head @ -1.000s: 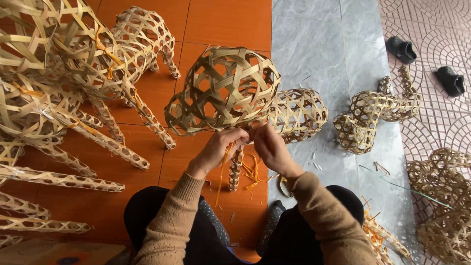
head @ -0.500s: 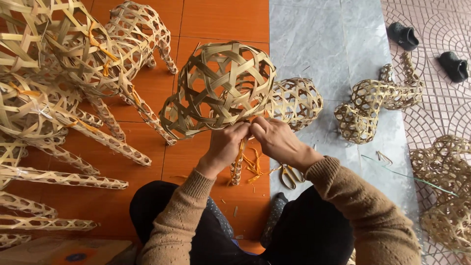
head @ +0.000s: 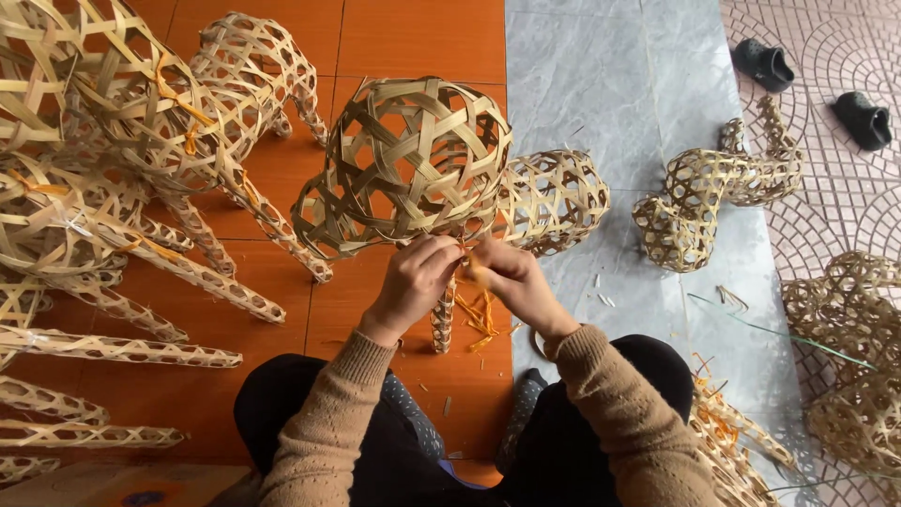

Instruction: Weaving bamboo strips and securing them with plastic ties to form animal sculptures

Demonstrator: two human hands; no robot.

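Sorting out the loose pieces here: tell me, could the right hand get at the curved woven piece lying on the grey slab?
Probably not from here: the right hand is at the round woven ball, and the curved woven piece lies well beyond it, though nothing blocks the way.

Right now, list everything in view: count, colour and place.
woven dome piece: one, tan, centre, at both hands
smaller lattice shell: one, pale tan, behind the dome, to its right
woven legged frames: several, tan, left on the orange floor
curved woven form: one, tan, on grey tile
woven pile: tan, right edge
orange strips: a few, under the hands
shoes: two, black, top right
left hand: one, at the dome's rim
right hand: one, beside it
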